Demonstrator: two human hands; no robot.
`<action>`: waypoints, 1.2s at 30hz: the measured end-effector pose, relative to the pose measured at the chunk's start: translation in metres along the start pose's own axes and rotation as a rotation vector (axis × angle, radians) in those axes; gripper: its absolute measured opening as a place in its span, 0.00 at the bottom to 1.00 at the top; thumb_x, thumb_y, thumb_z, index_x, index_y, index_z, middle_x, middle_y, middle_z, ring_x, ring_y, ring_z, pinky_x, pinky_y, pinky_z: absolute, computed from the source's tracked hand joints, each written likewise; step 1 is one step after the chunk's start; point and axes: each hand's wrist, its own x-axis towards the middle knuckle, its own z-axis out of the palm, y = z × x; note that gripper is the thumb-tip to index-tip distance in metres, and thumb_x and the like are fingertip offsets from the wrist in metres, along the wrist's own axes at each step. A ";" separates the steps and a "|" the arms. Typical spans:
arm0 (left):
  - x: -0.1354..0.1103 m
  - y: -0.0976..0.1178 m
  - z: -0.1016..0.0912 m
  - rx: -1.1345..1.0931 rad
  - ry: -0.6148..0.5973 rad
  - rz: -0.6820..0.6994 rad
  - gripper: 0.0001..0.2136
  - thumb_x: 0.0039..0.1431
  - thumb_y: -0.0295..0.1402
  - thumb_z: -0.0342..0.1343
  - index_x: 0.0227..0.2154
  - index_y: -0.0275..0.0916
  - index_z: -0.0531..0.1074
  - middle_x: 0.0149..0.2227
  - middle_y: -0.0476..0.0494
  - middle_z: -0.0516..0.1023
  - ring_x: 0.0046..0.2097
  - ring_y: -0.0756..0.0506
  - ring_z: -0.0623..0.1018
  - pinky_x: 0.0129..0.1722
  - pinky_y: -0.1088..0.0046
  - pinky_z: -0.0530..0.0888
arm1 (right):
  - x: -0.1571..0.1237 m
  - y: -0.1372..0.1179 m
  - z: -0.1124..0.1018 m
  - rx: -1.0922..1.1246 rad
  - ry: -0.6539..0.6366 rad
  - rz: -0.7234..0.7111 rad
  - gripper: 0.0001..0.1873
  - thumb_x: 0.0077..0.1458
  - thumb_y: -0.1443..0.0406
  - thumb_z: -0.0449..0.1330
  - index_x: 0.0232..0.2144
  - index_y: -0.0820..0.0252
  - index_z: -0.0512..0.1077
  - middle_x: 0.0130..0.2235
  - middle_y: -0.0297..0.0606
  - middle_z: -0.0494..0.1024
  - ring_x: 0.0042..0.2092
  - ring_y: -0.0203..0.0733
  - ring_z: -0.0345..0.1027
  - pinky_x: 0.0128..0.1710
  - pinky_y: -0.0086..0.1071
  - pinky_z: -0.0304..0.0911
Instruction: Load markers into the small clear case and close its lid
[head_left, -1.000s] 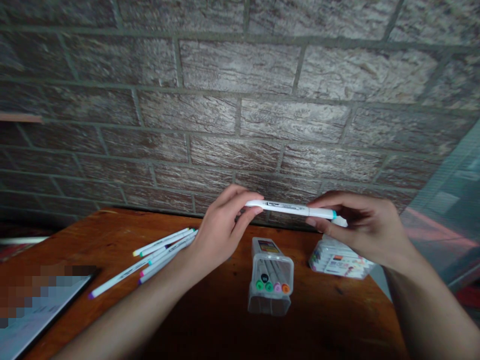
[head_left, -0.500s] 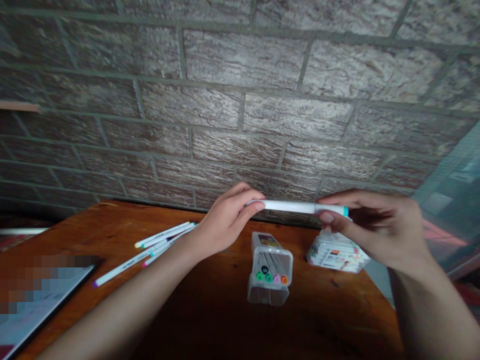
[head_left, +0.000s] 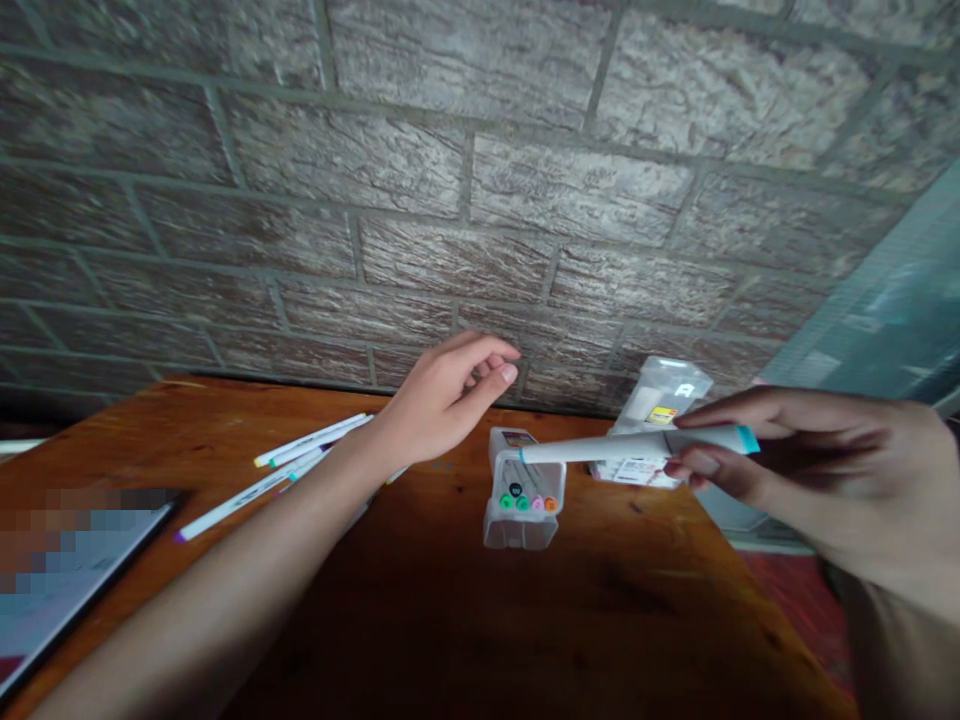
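My right hand [head_left: 817,480] pinches a white marker [head_left: 592,448] with teal ends near its right end, holding it almost level above the table. My left hand [head_left: 450,400] hovers to the left with nothing in it, its thumb and forefinger apart and the other fingers curled. Beneath the marker's left tip stands a clear plastic case [head_left: 521,530], open towards me. Inside it lie several markers with green, black, pink and orange ends [head_left: 538,504].
Loose white markers [head_left: 247,497] lie on the wooden table [head_left: 450,620] at left, partly behind my left forearm. A screen device [head_left: 97,580] is at the left edge. Another clear case [head_left: 645,440] stands behind my right hand. A brick wall [head_left: 420,250] rises behind the table.
My left hand has let go of the marker's left end. The right hand has moved the marker down and to the right. My view has tilted down slightly.
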 end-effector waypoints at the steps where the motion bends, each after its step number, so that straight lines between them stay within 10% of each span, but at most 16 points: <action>1: 0.000 0.000 0.001 0.003 -0.006 0.004 0.10 0.73 0.34 0.54 0.47 0.37 0.78 0.40 0.44 0.79 0.41 0.47 0.80 0.40 0.74 0.76 | -0.005 -0.001 0.000 -0.025 -0.004 -0.016 0.07 0.53 0.68 0.74 0.35 0.51 0.85 0.31 0.35 0.87 0.27 0.39 0.81 0.25 0.26 0.76; 22: -0.003 -0.001 0.007 0.075 -0.060 0.046 0.10 0.70 0.31 0.57 0.50 0.36 0.77 0.44 0.42 0.81 0.43 0.45 0.81 0.46 0.67 0.76 | -0.043 0.007 0.061 -0.476 -0.274 -0.307 0.10 0.71 0.68 0.55 0.45 0.62 0.78 0.36 0.41 0.87 0.32 0.44 0.83 0.31 0.35 0.73; 36: -0.004 -0.004 0.009 0.137 -0.129 0.035 0.11 0.71 0.33 0.56 0.52 0.38 0.75 0.47 0.42 0.80 0.45 0.44 0.81 0.45 0.67 0.76 | -0.042 0.024 0.097 -0.569 -0.426 -0.288 0.12 0.55 0.78 0.64 0.40 0.61 0.76 0.33 0.39 0.83 0.30 0.50 0.80 0.27 0.36 0.70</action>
